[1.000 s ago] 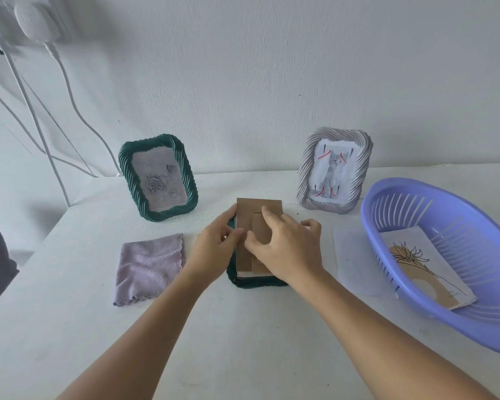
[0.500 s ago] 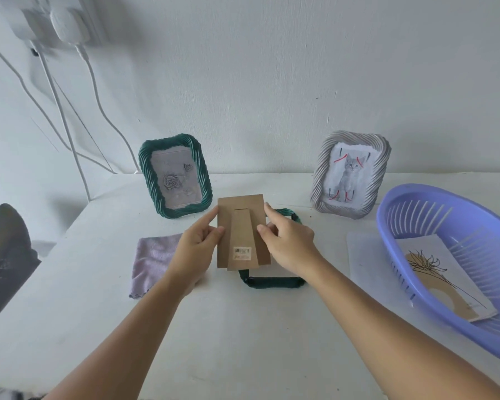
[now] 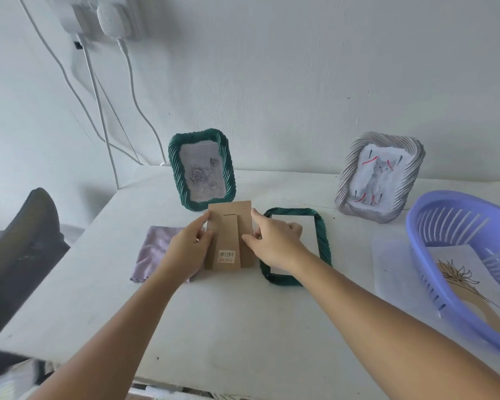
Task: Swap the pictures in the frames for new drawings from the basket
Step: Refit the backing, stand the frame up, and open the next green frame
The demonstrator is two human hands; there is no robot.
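Head view: I've lifted the cardboard backing [image 3: 230, 235] left off the face-down green frame [image 3: 296, 246], both hands [image 3: 185, 249] [image 3: 274, 243] clamped on it; picture exposed for swapping.

Soft, even daylight, no glare. Faint shadows lay under both hands; corners far from the grip looked smeared and warped.

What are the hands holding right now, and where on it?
Both hands, left and right, hold the brown cardboard backing by its side edges.
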